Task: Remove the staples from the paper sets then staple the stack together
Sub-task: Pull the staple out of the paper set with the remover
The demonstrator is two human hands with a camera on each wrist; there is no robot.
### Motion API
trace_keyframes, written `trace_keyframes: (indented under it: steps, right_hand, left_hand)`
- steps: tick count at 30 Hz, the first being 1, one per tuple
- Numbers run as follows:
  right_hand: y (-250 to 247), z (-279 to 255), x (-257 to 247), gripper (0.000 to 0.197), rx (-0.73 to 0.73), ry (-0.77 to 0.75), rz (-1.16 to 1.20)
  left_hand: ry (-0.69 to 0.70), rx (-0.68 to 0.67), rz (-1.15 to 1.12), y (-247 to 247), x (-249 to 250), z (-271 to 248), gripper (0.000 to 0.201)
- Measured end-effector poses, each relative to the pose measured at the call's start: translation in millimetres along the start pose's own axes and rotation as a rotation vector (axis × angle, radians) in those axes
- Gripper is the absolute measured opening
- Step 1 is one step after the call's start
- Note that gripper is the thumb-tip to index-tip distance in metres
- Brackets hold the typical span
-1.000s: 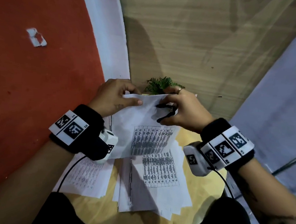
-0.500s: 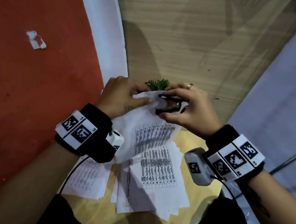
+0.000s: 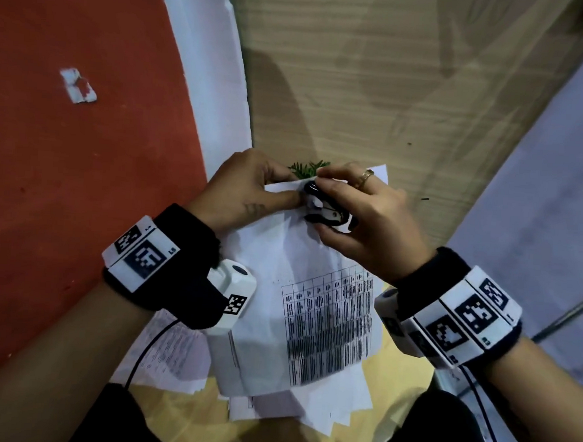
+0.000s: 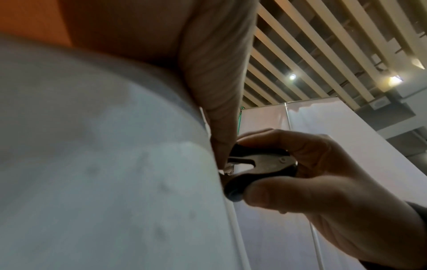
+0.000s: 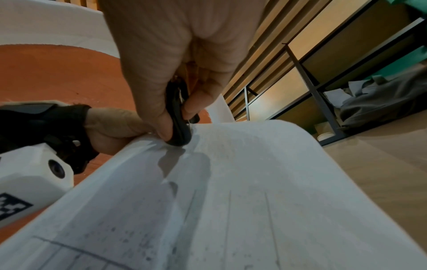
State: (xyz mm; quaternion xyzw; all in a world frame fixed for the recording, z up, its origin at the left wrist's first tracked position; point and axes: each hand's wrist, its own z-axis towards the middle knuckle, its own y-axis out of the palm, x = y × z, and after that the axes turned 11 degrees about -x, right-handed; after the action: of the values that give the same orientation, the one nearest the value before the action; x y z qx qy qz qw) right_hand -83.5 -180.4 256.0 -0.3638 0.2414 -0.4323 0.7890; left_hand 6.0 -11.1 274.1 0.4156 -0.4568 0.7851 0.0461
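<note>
With the left hand [image 3: 247,187] pinching the paper set [image 3: 299,289] beside the staple remover [image 3: 325,211], which the right hand [image 3: 368,218] squeezes at its top edge, a hard pull could tear that corner.

Count, head view. Hands: 2, left hand [image 3: 247,187] and right hand [image 3: 368,222]. Staple remover [image 3: 325,211]: 1, black. Held paper set [image 3: 299,289]: 1, number of sheets in it cannot be told. Loose paper piles on the round table [image 3: 391,411]: at least 2, one under the left wrist [image 3: 169,353] and one near the table's front edge [image 3: 292,412]; exact sheet count unclear. Ring [image 3: 367,175]: 1. Wrist cameras: 2. Green sprig [image 3: 307,169]: 1. Scrap on the red floor [image 3: 77,85]: 1.
</note>
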Motion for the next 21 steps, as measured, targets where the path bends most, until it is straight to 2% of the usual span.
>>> trace_keyframes:
  steps: [3,9,12,15,16,19,21]
  right_hand:
    - [-2,2,-3,0.032,-0.008,-0.024,-0.045]
    - [-1,4,-6,0.027,0.003,-0.057,-0.120]
    - [2,6,-7,0.026,0.024,-0.067,-0.132]
    - [5,7,-9,0.027,0.026,-0.070,-0.137]
    - [5,7,-9,0.026,0.024,-0.072,-0.145]
    - [6,6,-8,0.023,0.030,-0.084,-0.151]
    - [7,7,-7,0.020,0.039,-0.085,-0.161]
  left_hand:
    - [-0.007,0.006,-0.032,2,3,-2,0.025]
    - [-0.006,0.016,-0.099,2,8,-6,0.008]
    - [-0.014,0.032,-0.098,2,6,-7,0.010]
    - [-0.040,0.052,-0.089,5,4,-8,0.030]
    - [-0.045,0.054,-0.108,6,3,-9,0.028]
    - [-0.032,0.011,-0.200,6,6,-12,0.006]
    - [-0.025,-0.039,-0.251,4,7,-14,0.003]
